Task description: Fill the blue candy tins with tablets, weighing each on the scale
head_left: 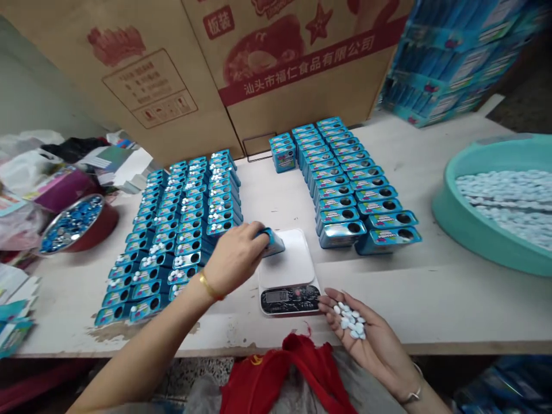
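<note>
My left hand (pixel 239 253) is closed around a blue candy tin (pixel 275 244) at the left edge of a white kitchen scale (pixel 293 265). I cannot tell whether the tin's base touches the scale plate. The scale's display reads 0.0. My right hand (pixel 379 339) is palm up and cupped, holding a small heap of white candies (pixel 351 322) just right of the scale's front. Left of the scale stand rows of blue tins (pixel 190 247), many with white candies on their tops near the round holes. More tins (pixel 340 201) with dark open holes stand in rows on the right.
A turquoise basin (pixel 448 213) full of white candies sits at the right. A red bowl (pixel 103 221) of blue and silver pieces is at the left. Large cardboard boxes (pixel 207 115) line the back, with wrapped blue packs (pixel 452 63) at the back right.
</note>
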Available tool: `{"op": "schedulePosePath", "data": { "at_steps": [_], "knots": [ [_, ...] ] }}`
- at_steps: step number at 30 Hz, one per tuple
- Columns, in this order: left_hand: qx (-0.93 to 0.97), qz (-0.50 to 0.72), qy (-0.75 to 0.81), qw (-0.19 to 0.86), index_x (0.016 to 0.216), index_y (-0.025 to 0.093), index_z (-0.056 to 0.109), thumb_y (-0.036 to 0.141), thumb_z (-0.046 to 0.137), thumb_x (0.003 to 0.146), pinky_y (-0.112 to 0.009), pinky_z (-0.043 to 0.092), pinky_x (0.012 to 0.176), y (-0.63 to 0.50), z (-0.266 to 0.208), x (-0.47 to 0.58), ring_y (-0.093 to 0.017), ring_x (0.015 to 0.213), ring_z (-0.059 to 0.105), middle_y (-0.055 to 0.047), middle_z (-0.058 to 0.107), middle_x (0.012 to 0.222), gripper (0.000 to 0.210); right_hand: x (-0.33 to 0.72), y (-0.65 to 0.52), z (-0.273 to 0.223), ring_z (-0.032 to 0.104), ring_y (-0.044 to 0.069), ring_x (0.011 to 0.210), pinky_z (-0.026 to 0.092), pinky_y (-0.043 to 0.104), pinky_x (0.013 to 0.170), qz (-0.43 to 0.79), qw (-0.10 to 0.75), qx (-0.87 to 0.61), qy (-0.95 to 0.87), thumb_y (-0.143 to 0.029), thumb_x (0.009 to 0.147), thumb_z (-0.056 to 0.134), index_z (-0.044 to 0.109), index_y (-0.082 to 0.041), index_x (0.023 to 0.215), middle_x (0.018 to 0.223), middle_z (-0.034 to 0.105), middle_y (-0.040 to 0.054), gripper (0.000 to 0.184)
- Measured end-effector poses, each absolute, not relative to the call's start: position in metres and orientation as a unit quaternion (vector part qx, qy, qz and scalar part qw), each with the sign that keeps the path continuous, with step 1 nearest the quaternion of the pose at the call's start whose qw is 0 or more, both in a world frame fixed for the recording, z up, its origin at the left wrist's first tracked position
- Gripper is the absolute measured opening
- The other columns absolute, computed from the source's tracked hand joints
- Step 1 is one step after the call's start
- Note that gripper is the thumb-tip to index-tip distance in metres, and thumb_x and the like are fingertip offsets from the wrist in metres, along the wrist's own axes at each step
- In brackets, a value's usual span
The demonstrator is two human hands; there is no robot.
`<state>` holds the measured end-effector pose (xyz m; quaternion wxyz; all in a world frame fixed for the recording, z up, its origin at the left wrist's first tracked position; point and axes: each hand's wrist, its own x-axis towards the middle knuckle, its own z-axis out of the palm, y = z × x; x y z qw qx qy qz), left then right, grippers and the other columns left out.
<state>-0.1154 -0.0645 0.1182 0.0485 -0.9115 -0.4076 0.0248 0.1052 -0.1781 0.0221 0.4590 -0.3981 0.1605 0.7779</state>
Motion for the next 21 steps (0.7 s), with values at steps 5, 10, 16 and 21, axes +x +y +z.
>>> {"op": "schedulePosePath", "data": {
  "at_steps": [5,10,16,21],
  "knots": [
    [-0.927,0.075,-0.368,0.016,0.09,0.015,0.056,0.024,0.043,0.09,-0.03,0.044,0.067,-0.054,0.098,-0.08,-0.018,0.077,0.055,-0.008,0.059,0.094,0.016,0.108,-0.181,0.024,0.069,0.021,0.084,0.057,0.026,0.072,0.786,0.453,-0.387,0.164,-0.012,0.086,0.048,0.066,-0.004,0.094,0.09,0.071,0.0164,0.021],
    [-0.931,-0.028,-0.362,-0.031,0.107,0.015,0.051,0.035,0.053,0.086,-0.036,0.044,0.081,-0.054,0.097,-0.083,-0.022,0.098,0.054,-0.01,0.057,0.11,0.029,0.112,-0.177,0.024,0.068,0.021,0.089,0.056,0.027,0.078,0.782,0.456,-0.387,0.173,-0.013,0.087,0.046,0.066,-0.004,0.093,0.091,0.071,0.016,0.023],
    [-0.855,-0.232,-0.457,-0.077,0.107,0.017,0.053,0.026,0.051,0.088,-0.028,0.047,0.075,-0.068,0.103,-0.107,-0.014,0.082,0.057,-0.004,0.06,0.09,0.02,0.113,-0.173,0.017,0.069,0.018,0.083,0.057,0.023,0.069,0.773,0.461,-0.393,0.187,-0.013,0.086,0.048,0.066,-0.005,0.091,0.087,0.07,0.0146,0.02],
    [-0.789,-0.281,-0.542,-0.069,0.102,0.017,0.057,0.023,0.053,0.086,-0.023,0.045,0.065,-0.07,0.093,-0.138,-0.01,0.071,0.055,-0.001,0.061,0.084,0.017,0.119,-0.172,0.009,0.066,0.014,0.066,0.056,0.02,0.059,0.742,0.484,-0.422,0.193,-0.011,0.083,0.051,0.066,-0.007,0.09,0.077,0.068,0.0102,0.017]
  ]
}}
